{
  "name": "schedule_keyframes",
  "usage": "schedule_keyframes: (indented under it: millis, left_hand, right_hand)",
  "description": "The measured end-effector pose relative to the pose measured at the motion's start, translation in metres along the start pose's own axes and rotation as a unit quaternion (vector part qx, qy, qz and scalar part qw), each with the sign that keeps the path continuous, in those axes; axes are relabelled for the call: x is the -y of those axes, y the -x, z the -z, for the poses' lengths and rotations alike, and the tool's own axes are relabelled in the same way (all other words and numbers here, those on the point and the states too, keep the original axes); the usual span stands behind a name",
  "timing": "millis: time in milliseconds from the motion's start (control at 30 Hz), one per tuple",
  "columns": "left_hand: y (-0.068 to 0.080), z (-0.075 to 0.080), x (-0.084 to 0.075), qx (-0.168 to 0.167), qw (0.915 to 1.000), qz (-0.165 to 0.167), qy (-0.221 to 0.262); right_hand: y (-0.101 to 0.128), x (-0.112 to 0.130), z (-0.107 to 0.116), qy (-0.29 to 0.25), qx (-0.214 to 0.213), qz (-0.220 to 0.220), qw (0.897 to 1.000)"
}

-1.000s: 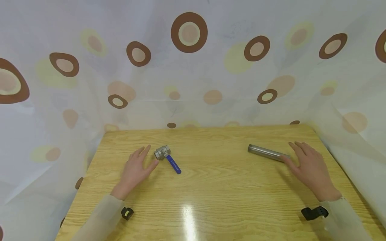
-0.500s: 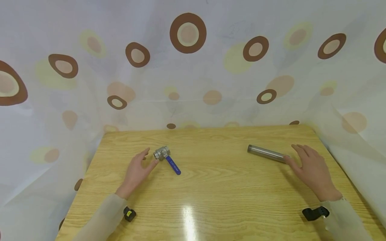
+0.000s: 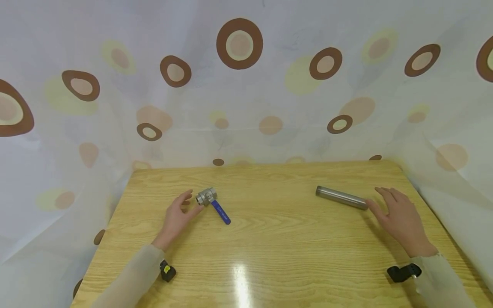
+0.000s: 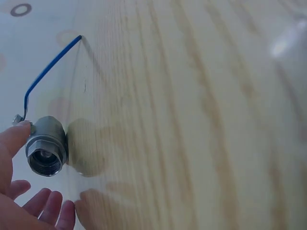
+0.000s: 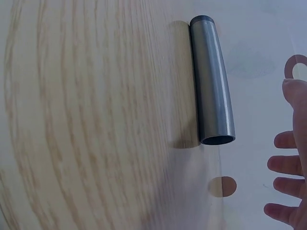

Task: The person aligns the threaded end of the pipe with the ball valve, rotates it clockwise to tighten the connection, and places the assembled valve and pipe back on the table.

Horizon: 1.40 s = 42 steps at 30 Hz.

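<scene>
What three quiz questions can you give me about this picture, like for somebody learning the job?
1. What colour is the handle on the metal valve?

2. True or false: the metal pipe lies on its side on the wooden table.

3. In the head view, which hand is nearer the pipe?
A) the left hand
B) the right hand

Key: 1. Blue. 2. True. 3. B.
</scene>
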State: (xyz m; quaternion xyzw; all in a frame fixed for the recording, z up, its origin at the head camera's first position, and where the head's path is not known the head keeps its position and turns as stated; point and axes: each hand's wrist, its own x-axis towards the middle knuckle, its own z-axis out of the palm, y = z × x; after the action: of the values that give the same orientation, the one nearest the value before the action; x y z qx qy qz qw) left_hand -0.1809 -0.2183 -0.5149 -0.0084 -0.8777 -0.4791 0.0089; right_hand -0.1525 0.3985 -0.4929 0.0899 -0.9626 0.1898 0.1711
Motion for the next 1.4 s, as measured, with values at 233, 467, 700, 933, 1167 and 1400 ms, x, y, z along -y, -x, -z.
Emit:
schedule_keyframes:
  millis: [233,467,700,933,1167,1400]
  left_hand:
    - [-0.008,-0.005,0.004,0.011,0.9996,0.003,0.024]
    - [-0.015,-0.008,0.004,0.019,0.9991,0.008,0.037]
    - [-0.019,-0.011,0.005,0.024,0.9981,0.011,0.056]
    - [-0.024,-0.009,0.006,0.035,0.9957,0.021,0.083]
    - [-0.027,-0.010,0.007,0.051,0.9941,0.017,0.094]
    - [-0.027,-0.012,0.005,0.055,0.9940,0.012,0.094]
  right_hand:
    - [0.002,-0.003,0.001,-0.019,0.008,-0.012,1.000]
    - [0.002,-0.007,0.000,-0.040,0.010,-0.014,0.999]
    - [0.003,-0.011,-0.004,-0.056,0.023,-0.027,0.998]
    - [0.002,-0.014,-0.006,-0.078,0.033,-0.032,0.996]
    - [-0.001,-0.016,-0.009,-0.114,0.041,-0.026,0.992]
    - [-0.003,-0.014,-0.010,-0.115,0.042,-0.025,0.992]
